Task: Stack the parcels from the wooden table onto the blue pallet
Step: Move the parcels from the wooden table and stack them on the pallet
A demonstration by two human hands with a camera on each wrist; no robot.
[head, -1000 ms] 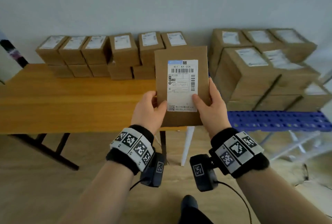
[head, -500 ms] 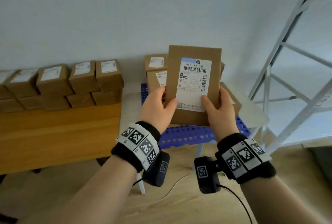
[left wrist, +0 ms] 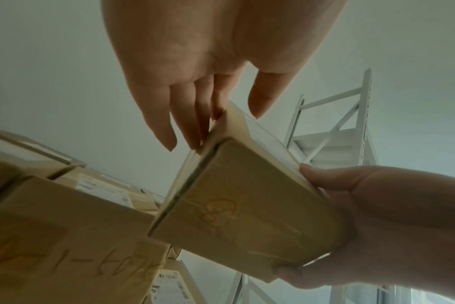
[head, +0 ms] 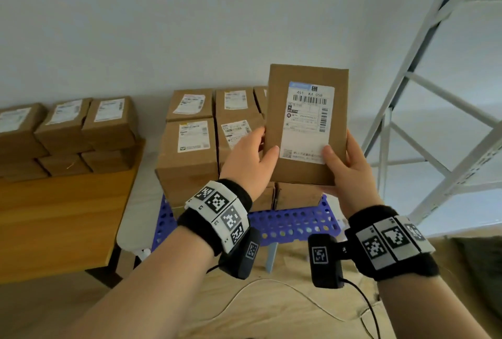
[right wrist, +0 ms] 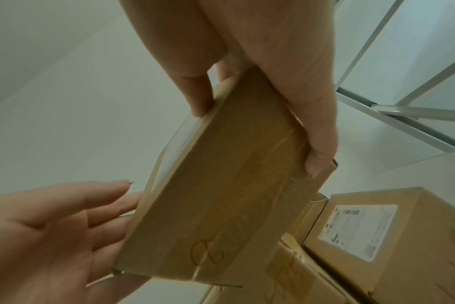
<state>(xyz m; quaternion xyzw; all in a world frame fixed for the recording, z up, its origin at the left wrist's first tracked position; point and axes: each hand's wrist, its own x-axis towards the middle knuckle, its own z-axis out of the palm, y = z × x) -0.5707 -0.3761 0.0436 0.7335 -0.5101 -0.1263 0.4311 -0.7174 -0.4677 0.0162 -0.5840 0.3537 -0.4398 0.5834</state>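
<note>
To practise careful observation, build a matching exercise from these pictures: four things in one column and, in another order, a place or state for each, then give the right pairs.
Things
1. held parcel
2. blue pallet
3. wooden table
4. white metal rack

Places or states
A. at the far right, against the wall
B. bears two layers of parcels at its back edge
C. in the grip of the left hand and right hand, label facing the camera
D. under the stack of parcels in the middle

Pairs: 1-C, 2-D, 3-B, 4-A
</note>
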